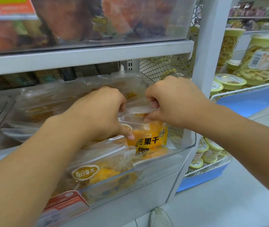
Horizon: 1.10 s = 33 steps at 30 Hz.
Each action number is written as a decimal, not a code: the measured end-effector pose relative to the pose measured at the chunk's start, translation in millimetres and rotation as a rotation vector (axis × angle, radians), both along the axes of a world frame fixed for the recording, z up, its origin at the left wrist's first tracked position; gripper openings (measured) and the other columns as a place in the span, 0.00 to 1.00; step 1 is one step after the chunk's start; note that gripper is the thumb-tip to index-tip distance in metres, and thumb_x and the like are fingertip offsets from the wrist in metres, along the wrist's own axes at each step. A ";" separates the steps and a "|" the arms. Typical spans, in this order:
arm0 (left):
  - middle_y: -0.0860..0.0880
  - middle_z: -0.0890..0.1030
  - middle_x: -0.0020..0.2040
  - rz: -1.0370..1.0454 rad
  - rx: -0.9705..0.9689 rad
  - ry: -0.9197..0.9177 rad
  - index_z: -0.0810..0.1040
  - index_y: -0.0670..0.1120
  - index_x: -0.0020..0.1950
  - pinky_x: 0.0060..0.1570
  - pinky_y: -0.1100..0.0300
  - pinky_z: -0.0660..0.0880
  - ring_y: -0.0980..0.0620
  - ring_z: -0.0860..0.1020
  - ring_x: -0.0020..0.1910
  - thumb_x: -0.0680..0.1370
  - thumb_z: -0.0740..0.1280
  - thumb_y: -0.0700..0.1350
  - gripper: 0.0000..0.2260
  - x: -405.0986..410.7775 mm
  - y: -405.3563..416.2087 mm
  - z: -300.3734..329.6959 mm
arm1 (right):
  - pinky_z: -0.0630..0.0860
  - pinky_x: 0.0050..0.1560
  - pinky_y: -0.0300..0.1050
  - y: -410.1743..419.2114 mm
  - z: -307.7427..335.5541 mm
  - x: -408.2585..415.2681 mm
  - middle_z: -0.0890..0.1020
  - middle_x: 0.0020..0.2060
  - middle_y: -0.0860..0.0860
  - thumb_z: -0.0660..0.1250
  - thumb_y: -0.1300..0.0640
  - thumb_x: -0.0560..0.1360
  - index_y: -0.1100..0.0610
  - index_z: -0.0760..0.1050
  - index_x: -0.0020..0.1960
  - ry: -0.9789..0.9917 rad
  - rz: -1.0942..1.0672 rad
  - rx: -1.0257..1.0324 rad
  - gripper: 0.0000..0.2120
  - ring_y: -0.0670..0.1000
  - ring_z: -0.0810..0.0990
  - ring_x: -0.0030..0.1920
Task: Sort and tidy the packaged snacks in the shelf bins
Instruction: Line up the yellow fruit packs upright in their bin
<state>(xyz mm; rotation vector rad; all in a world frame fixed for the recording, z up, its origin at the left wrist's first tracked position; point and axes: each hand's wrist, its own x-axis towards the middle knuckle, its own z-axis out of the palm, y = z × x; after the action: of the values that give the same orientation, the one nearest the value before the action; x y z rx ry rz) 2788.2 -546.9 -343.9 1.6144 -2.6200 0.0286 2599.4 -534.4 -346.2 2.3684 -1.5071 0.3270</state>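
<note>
Head view: my left grip [102,110] and right grip [171,102] both pinch a mango bag [148,136] at twelve o'clock in the clear bin [147,171].

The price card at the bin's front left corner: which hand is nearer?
Left. The left hand grips pouches above and right of the price card; the right hand pinches a pouch top farther right.

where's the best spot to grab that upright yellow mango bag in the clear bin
Probably by its flat clear top strip, coming from above. The mango bag stands upright, wedged between other bags and the bin wall, so only the top edge is free. Both hands, left hand and right hand, already pinch there.
</note>
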 end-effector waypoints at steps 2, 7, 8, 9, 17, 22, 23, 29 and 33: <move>0.54 0.76 0.36 0.005 -0.061 -0.022 0.74 0.52 0.37 0.30 0.59 0.68 0.53 0.75 0.35 0.58 0.78 0.68 0.24 -2.1 4.8 2.7 | 0.68 0.33 0.46 -1.7 2.0 -4.3 0.72 0.29 0.45 0.78 0.39 0.64 0.53 0.65 0.33 -0.054 0.017 0.041 0.26 0.51 0.73 0.35; 0.53 0.73 0.36 0.013 -0.229 -0.034 0.71 0.50 0.31 0.29 0.59 0.61 0.48 0.73 0.35 0.63 0.77 0.66 0.24 -0.3 7.9 5.7 | 0.75 0.36 0.47 -12.0 13.0 -17.1 0.79 0.28 0.47 0.84 0.47 0.58 0.53 0.73 0.32 -0.224 0.046 0.250 0.20 0.47 0.76 0.32; 0.53 0.72 0.37 0.000 -0.241 -0.028 0.70 0.50 0.31 0.30 0.58 0.62 0.47 0.74 0.37 0.63 0.77 0.66 0.23 0.3 8.0 5.6 | 0.76 0.37 0.46 -14.3 15.7 -20.0 0.80 0.30 0.48 0.84 0.48 0.58 0.53 0.75 0.33 -0.256 0.047 0.290 0.18 0.48 0.78 0.32; 0.53 0.73 0.38 -0.022 -0.247 -0.008 0.70 0.50 0.31 0.32 0.58 0.65 0.46 0.75 0.39 0.63 0.78 0.64 0.23 0.9 8.3 6.3 | 0.77 0.38 0.45 -15.5 18.1 -21.5 0.81 0.31 0.48 0.83 0.49 0.59 0.53 0.78 0.36 -0.285 0.050 0.320 0.16 0.49 0.79 0.33; 0.56 0.74 0.33 -0.386 -0.154 0.200 0.71 0.50 0.32 0.36 0.55 0.73 0.58 0.71 0.34 0.68 0.77 0.56 0.18 -0.1 21.4 11.9 | 0.76 0.35 0.48 -16.4 9.8 -9.8 0.79 0.31 0.49 0.77 0.44 0.67 0.55 0.78 0.37 -0.027 0.073 0.153 0.15 0.49 0.76 0.33; 0.54 0.80 0.28 -0.222 0.108 0.451 0.69 0.47 0.35 0.28 0.54 0.78 0.60 0.79 0.23 0.76 0.72 0.47 0.16 -17.3 27.6 7.3 | 0.67 0.29 0.39 -18.7 7.5 -14.0 0.76 0.24 0.49 0.76 0.55 0.67 0.56 0.77 0.31 -0.066 0.078 0.102 0.11 0.46 0.72 0.28; 0.51 0.81 0.28 -0.172 0.189 0.444 0.69 0.44 0.36 0.30 0.50 0.81 0.57 0.81 0.24 0.77 0.72 0.46 0.16 -20.2 26.1 3.8 | 0.71 0.32 0.40 -17.3 9.3 -15.3 0.78 0.25 0.48 0.77 0.54 0.67 0.56 0.79 0.31 -0.095 0.081 0.147 0.10 0.47 0.75 0.29; 0.41 0.82 0.33 -0.055 0.239 0.292 0.75 0.39 0.35 0.38 0.44 0.81 0.43 0.83 0.36 0.79 0.68 0.50 0.18 -24.9 17.2 -4.1 | 0.67 0.28 0.32 20.0 53.3 -18.3 0.74 0.21 0.46 0.80 0.42 0.62 0.56 0.78 0.30 -0.370 0.167 0.302 0.19 0.44 0.71 0.24; 0.40 0.82 0.30 0.041 0.340 0.500 0.78 0.34 0.41 0.38 0.45 0.83 0.46 0.84 0.30 0.81 0.66 0.48 0.17 -24.7 12.9 -6.5 | 0.76 0.38 0.32 41.0 45.2 -6.6 0.84 0.36 0.38 0.79 0.37 0.58 0.46 0.85 0.48 -0.059 0.094 0.880 0.22 0.36 0.81 0.36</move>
<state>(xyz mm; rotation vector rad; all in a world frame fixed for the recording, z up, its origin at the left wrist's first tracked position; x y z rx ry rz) 2763.5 -534.0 -350.4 1.5077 -2.2817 -0.7522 2592.8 -493.4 -301.1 3.0963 -1.8207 -0.3339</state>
